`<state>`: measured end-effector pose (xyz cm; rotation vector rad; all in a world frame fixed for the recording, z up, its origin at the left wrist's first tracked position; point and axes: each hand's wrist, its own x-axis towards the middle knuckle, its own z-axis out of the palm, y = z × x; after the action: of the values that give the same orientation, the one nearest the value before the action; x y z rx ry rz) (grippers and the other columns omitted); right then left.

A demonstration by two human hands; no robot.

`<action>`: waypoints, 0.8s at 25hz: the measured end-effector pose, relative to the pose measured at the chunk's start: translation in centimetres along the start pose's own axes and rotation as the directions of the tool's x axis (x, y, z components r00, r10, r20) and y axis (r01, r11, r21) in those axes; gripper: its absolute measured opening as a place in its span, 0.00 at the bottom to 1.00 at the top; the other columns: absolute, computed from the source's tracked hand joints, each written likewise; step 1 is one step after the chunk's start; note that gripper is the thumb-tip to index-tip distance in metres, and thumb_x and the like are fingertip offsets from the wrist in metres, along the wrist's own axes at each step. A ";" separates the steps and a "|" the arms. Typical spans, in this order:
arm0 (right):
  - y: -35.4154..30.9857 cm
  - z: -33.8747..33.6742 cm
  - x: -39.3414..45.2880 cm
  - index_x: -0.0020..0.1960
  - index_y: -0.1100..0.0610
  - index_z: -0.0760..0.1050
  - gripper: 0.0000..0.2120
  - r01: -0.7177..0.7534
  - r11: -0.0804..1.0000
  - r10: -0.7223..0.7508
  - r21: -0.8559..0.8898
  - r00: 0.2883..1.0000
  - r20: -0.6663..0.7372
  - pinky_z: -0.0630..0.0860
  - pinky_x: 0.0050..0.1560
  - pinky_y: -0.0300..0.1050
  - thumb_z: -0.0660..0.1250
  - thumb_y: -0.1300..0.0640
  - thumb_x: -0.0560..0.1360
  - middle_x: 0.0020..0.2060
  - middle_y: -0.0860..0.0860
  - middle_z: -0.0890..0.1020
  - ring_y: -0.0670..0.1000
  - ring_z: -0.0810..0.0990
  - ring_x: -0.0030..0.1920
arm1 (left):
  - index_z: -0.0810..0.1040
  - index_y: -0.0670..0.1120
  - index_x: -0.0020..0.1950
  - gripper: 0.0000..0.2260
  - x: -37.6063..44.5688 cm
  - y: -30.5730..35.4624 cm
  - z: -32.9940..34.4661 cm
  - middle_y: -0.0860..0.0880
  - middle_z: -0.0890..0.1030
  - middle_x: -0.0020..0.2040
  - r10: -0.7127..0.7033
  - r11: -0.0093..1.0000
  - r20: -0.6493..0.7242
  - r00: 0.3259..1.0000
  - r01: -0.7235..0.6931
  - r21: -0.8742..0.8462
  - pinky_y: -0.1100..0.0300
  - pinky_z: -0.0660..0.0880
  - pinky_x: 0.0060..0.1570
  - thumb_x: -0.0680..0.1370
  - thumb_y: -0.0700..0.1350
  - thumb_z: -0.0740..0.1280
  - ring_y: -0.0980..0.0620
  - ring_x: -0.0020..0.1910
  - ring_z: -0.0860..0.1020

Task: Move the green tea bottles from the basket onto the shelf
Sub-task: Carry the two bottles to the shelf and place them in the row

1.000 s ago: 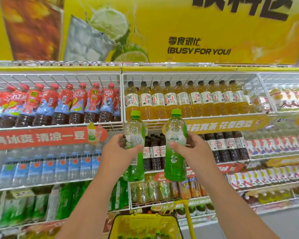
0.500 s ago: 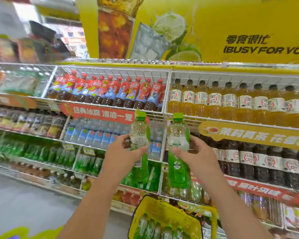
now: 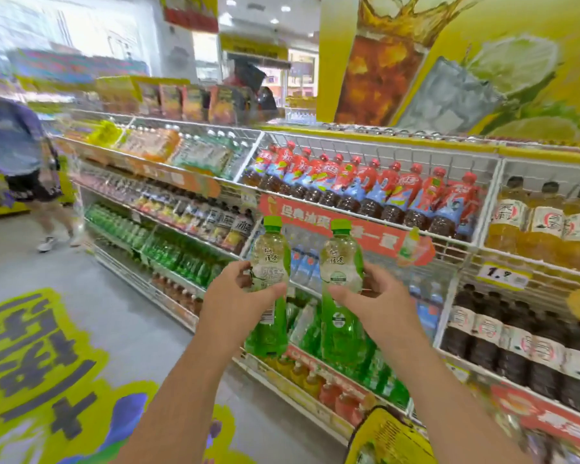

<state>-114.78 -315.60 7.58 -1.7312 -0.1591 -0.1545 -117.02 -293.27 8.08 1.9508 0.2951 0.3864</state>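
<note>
I hold two green tea bottles upright in front of the shelf. My left hand [image 3: 238,299] grips the left green tea bottle [image 3: 271,259] around its label. My right hand [image 3: 370,301] grips the right green tea bottle [image 3: 341,262] the same way. Both have green caps and green lower halves. The yellow basket [image 3: 387,437] stands at the bottom right, only its rim and side showing. Rows of similar green bottles [image 3: 178,256] fill a lower shelf to the left.
The wire shelf [image 3: 375,145] runs from left to right, with red-capped tea bottles [image 3: 365,189] on top, amber bottles [image 3: 546,226] and dark bottles [image 3: 516,343] to the right. A person [image 3: 17,155] walks in the aisle at far left. Floor with yellow graphics lies left.
My view has swung to the left along the shelf, bringing the aisle and a walking person into sight. Both hands still hold their bottles in front of me.
</note>
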 end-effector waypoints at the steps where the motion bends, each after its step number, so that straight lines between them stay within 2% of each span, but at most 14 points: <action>1: -0.3 2.8 0.8 0.60 0.44 0.80 0.22 -0.003 1.000 0.003 0.009 1.000 0.012 0.79 0.36 0.37 0.81 0.48 0.68 0.48 0.42 0.87 0.44 0.86 0.46 | 0.72 0.51 0.72 0.39 1.2 -1.0 -2.2 0.53 0.80 0.62 0.002 1.000 -0.016 1.000 -0.002 0.002 0.52 0.77 0.60 0.65 0.62 0.79 0.54 0.58 0.78; 4: -1.3 11.2 3.3 0.61 0.44 0.78 0.23 -0.014 0.999 0.011 0.052 0.999 0.052 0.77 0.31 0.34 0.81 0.50 0.69 0.49 0.45 0.87 0.42 0.86 0.41 | 0.73 0.53 0.69 0.34 5.5 -4.2 -9.1 0.56 0.78 0.55 -0.015 1.000 -0.054 0.998 0.015 -0.004 0.55 0.77 0.56 0.67 0.59 0.80 0.55 0.56 0.78; 6: -2.0 16.7 5.2 0.60 0.42 0.78 0.22 -0.025 0.997 0.020 0.070 0.997 0.078 0.78 0.31 0.35 0.81 0.52 0.70 0.48 0.43 0.87 0.40 0.85 0.39 | 0.75 0.54 0.66 0.30 8.5 -6.5 -13.7 0.56 0.80 0.53 -0.038 0.999 -0.075 0.996 0.036 -0.019 0.57 0.76 0.52 0.67 0.57 0.80 0.56 0.55 0.79; 9: -3.1 23.8 7.6 0.61 0.42 0.77 0.22 -0.037 0.996 0.029 0.075 0.993 0.112 0.80 0.34 0.37 0.80 0.51 0.71 0.47 0.40 0.86 0.40 0.85 0.41 | 0.76 0.56 0.60 0.24 12.9 -9.4 -19.2 0.58 0.82 0.52 -0.069 0.998 -0.100 0.993 0.068 -0.014 0.63 0.74 0.42 0.67 0.55 0.80 0.61 0.50 0.80; 11: -3.1 28.1 9.6 0.64 0.41 0.76 0.24 -0.048 0.995 0.038 0.082 0.992 0.122 0.80 0.35 0.37 0.80 0.49 0.71 0.50 0.40 0.85 0.40 0.85 0.45 | 0.76 0.59 0.54 0.19 16.1 -11.3 -22.1 0.61 0.81 0.47 -0.090 0.996 -0.092 0.992 0.090 -0.012 0.66 0.71 0.38 0.68 0.52 0.80 0.67 0.45 0.78; 14: -2.8 32.4 12.7 0.57 0.38 0.76 0.18 -0.074 0.996 0.065 0.055 0.985 0.159 0.78 0.36 0.35 0.79 0.50 0.72 0.47 0.36 0.84 0.35 0.83 0.41 | 0.74 0.61 0.49 0.16 20.6 -13.3 -24.1 0.64 0.79 0.43 -0.121 0.993 -0.095 0.988 0.120 -0.014 0.67 0.71 0.37 0.69 0.51 0.80 0.70 0.43 0.76; 16: -2.1 35.3 15.9 0.50 0.36 0.75 0.16 -0.076 0.997 0.068 0.035 0.980 0.188 0.77 0.34 0.34 0.79 0.53 0.73 0.39 0.32 0.84 0.32 0.82 0.38 | 0.75 0.60 0.51 0.17 24.5 -14.9 -24.4 0.65 0.78 0.43 -0.138 0.990 -0.102 0.985 0.137 -0.013 0.67 0.71 0.37 0.70 0.51 0.79 0.71 0.40 0.76; 18: -1.1 37.3 19.2 0.48 0.35 0.76 0.17 -0.069 0.997 0.060 0.038 0.979 0.197 0.78 0.33 0.35 0.79 0.54 0.73 0.39 0.31 0.84 0.34 0.83 0.38 | 0.75 0.57 0.59 0.21 28.1 -16.0 -23.9 0.65 0.78 0.45 -0.123 0.992 -0.108 0.987 0.124 -0.004 0.67 0.72 0.38 0.70 0.53 0.79 0.71 0.40 0.77; 20: 0.1 39.0 22.7 0.50 0.35 0.76 0.17 -0.068 0.996 0.058 0.049 0.979 0.198 0.79 0.33 0.33 0.79 0.54 0.72 0.41 0.32 0.84 0.35 0.83 0.39 | 0.75 0.53 0.67 0.29 32.1 -16.9 -23.1 0.60 0.81 0.54 -0.105 0.994 -0.110 0.988 0.107 0.014 0.62 0.75 0.46 0.69 0.56 0.79 0.65 0.48 0.78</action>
<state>-91.99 -276.74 5.43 -1.6924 -0.2506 0.0673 -97.33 -255.12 5.50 1.9274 0.4733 0.4223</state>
